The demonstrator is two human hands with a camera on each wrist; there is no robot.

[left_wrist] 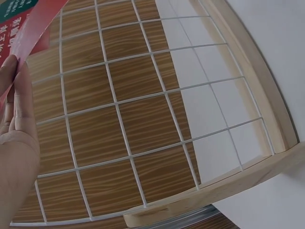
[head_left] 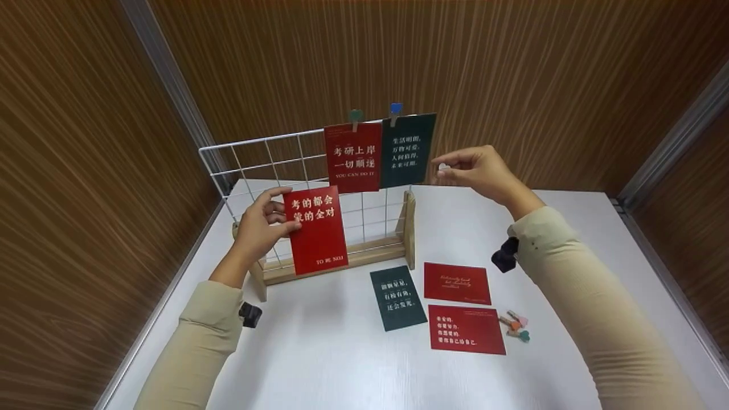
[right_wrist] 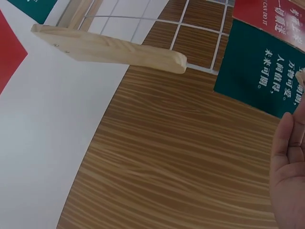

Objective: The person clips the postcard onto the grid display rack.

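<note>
The left hand (head_left: 259,228) is pinching a bright red card (head_left: 316,245) by its near edge, holding it before a white wire grid (left_wrist: 115,103). The right hand (head_left: 484,173) is pinching a small white clip (head_left: 443,167). Just left of that hand, a hanging green card (head_left: 408,152) is showing beneath a blue clip (head_left: 396,107), alongside a hanging red card (head_left: 353,156) under a green clip (head_left: 355,115). Below the right hand, three flat cards (head_left: 398,299) are lying on a table (head_left: 319,347), with loose clips (head_left: 515,326) resting beside them.
</note>
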